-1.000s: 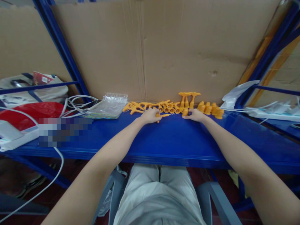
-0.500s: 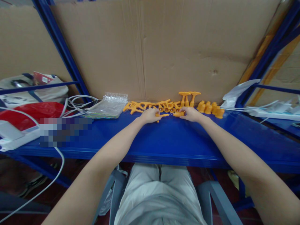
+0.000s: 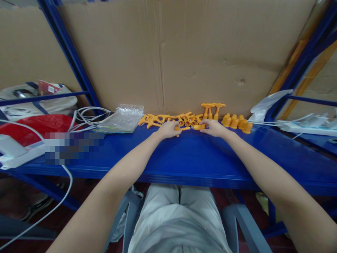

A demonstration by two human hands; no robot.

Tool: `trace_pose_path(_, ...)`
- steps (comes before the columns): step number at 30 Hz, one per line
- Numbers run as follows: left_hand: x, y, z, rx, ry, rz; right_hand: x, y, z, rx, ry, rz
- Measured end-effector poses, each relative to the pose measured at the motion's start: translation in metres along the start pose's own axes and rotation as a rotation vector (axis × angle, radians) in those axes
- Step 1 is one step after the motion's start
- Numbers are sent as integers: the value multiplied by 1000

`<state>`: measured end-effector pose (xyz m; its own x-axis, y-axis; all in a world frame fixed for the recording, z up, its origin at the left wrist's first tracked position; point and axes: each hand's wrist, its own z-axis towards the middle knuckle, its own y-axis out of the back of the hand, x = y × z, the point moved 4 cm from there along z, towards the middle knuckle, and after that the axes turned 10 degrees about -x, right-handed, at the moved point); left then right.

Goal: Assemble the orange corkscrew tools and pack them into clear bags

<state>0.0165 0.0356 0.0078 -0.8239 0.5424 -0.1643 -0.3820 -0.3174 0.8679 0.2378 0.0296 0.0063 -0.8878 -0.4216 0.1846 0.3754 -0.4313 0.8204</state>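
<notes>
Fingers of my left hand [image 3: 168,130] are closed on the handle of an orange screw-like piece [image 3: 185,129], whose threaded end points right. My right hand [image 3: 213,128] grips an orange cup-shaped piece [image 3: 197,127], held just right of the threaded end with a small gap between them. Behind my hands lies a pile of orange pieces [image 3: 155,121] on the blue table [image 3: 184,154]. Several T-shaped orange pieces [image 3: 216,109] stand upright behind my right hand. To its right is a group of orange cup-shaped pieces [image 3: 233,122].
Clear plastic bags [image 3: 121,119] lie left of the pile. White cables [image 3: 91,112], a red bag [image 3: 34,128] and a power strip [image 3: 23,154] are at the far left. Cardboard [image 3: 184,52] rises behind. Another power strip [image 3: 310,127] is at the right.
The cup-shaped piece in my right hand has moved slightly left, closer to the threaded end. My left hand has barely moved.
</notes>
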Motion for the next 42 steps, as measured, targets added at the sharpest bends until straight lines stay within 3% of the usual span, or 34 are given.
trace_pose_path(4, -2, 2, 0, -57, -31, 14, 14, 1, 1, -26, 44, -26)
trace_pose_path(12, -1, 2, 0, -96, -14, -1, 20, 4, 0, -50, 113, -101)
trace_pose_path(20, 4, 0, 2, -132, 31, -148, 36, 7, -3, -72, 252, -261)
trace_pose_path(29, 17, -10, 8, -109, 89, -361, 40, 7, -4, -40, 212, -296)
trace_pose_path(35, 15, -15, 7, -36, 147, -474, 41, 8, -5, -60, 230, -328)
trace_pose_path(42, 11, -4, 5, -135, 24, -255, 32, 5, -3, -133, 238, -153)
